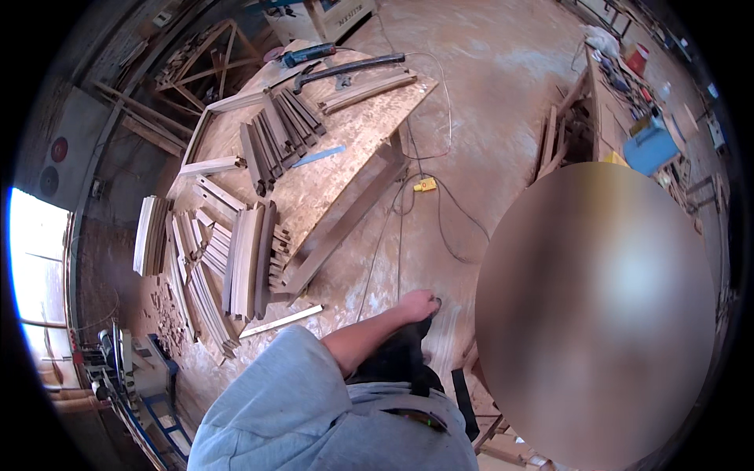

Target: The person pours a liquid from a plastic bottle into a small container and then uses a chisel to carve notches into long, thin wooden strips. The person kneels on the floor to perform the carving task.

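Note:
My left hand (419, 304) is in front of my body at the lower middle, its fingers curled. A small dark bit shows at the fingertips; whether it is held or part of the black cloth (385, 355) below cannot be told. My left arm comes out of a loose grey sleeve (279, 392). My right hand does not show; a large blurred oval covers the right side. Nearest to the left hand lie dark cables (400, 259) on the floor and a light wooden strip (281, 321).
A wooden worktable (361, 129) at the upper left bears stacked wood slats (275, 129), a hammer (345, 71), a blue angle grinder (309, 54) and a blue strip (319, 157). More slats (250, 259) stand at its near end. A yellow socket box (424, 184) and a blue container (650, 149) lie rightward.

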`<act>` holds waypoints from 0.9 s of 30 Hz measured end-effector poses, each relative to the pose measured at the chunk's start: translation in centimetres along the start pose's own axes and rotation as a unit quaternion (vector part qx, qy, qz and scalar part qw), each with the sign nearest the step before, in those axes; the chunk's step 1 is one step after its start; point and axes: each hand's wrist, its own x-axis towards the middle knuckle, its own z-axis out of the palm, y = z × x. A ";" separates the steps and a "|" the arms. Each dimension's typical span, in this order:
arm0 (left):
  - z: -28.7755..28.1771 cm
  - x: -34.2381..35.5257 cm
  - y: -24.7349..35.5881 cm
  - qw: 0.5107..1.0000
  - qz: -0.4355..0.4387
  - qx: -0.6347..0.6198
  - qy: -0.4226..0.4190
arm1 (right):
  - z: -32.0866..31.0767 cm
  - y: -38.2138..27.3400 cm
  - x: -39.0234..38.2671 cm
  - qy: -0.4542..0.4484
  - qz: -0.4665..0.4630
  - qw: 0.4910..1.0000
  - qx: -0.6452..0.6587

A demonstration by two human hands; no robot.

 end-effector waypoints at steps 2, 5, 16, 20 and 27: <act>-0.8 0.7 -2.9 0.999 -0.037 0.001 0.012 | 1.3 -3.6 0.9 -0.022 -0.028 0.999 -0.024; -2.5 -0.4 -5.9 0.997 -0.076 0.020 0.015 | 2.7 -7.5 1.9 -0.043 -0.061 0.996 -0.052; -8.2 -4.7 -11.4 0.986 -0.114 -0.048 0.109 | 10.8 -16.3 3.0 -0.107 -0.096 0.976 -0.163; -10.0 -4.1 -11.3 0.978 -0.088 -0.132 0.134 | 13.7 -19.8 2.8 -0.106 -0.076 0.967 -0.218; -15.8 -3.7 -10.5 0.966 -0.106 -0.161 0.175 | 16.5 -25.2 2.3 -0.086 -0.051 0.952 -0.291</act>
